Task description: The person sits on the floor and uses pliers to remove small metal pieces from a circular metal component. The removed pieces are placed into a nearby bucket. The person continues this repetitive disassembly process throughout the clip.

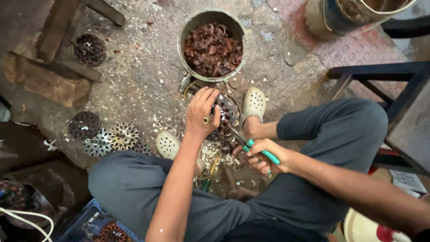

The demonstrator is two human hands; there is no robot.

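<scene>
- Seated low on concrete floor [148,76], knees apart, pale perforated clogs [254,103] either side of the work.
- Left hand [202,112] clamped over top of round wound coil part [226,118], fingers curled down on its rim, pinning it to floor between the feet.
- Right hand [264,157] clenched around green-handled cutters [251,145]; blades point into lower edge of the coil part, tips hidden among dark windings.
- Metal bucket [211,45] just beyond the part, filled with brownish tangled wire scrap.
- Pale chips and offcuts littered on floor under and around the part.
- Perforated round metal discs [117,136] left of the near clog, more further back near wooden blocks [49,80].
- Dark bench frame [385,74] at right, blue crate [89,222] lower left.
- Risk: cutter tips close to left fingers, slip would nick them; cause is blind cutting inside windings.
- Risk: part likely rocks under one-handed hold, blades skid off.
- Risk: cut wire ends may spring toward hands or bare ankles.
- Risk: loose scrap underfoot could let the part slide.
</scene>
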